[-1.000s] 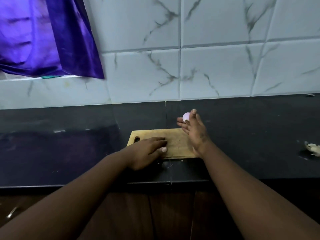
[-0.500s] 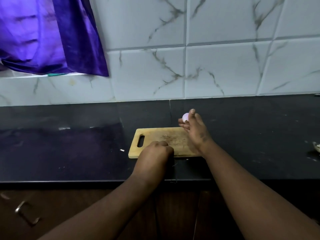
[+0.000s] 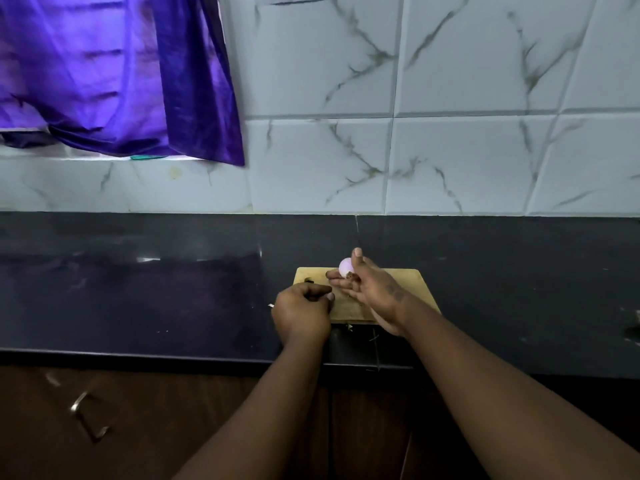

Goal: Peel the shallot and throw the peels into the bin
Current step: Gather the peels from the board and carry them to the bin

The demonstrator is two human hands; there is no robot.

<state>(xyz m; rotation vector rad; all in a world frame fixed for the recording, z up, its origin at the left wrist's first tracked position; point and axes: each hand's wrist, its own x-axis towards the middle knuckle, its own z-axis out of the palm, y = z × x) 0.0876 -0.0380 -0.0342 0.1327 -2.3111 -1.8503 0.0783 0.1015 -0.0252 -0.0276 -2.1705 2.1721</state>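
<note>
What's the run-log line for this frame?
right hand: holds peeled shallot | left hand: closed over cutting board | bin: unseen

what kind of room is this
Most likely a home kitchen: a dark stone countertop runs below a marble-look tiled wall, a wooden cutting board lies on it, and the right hand holds a peeled shallot.

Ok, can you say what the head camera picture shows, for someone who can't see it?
The right hand holds a pale peeled shallot above a wooden cutting board on a black counter. The left hand is curled into a fist at the board's left edge.
</note>
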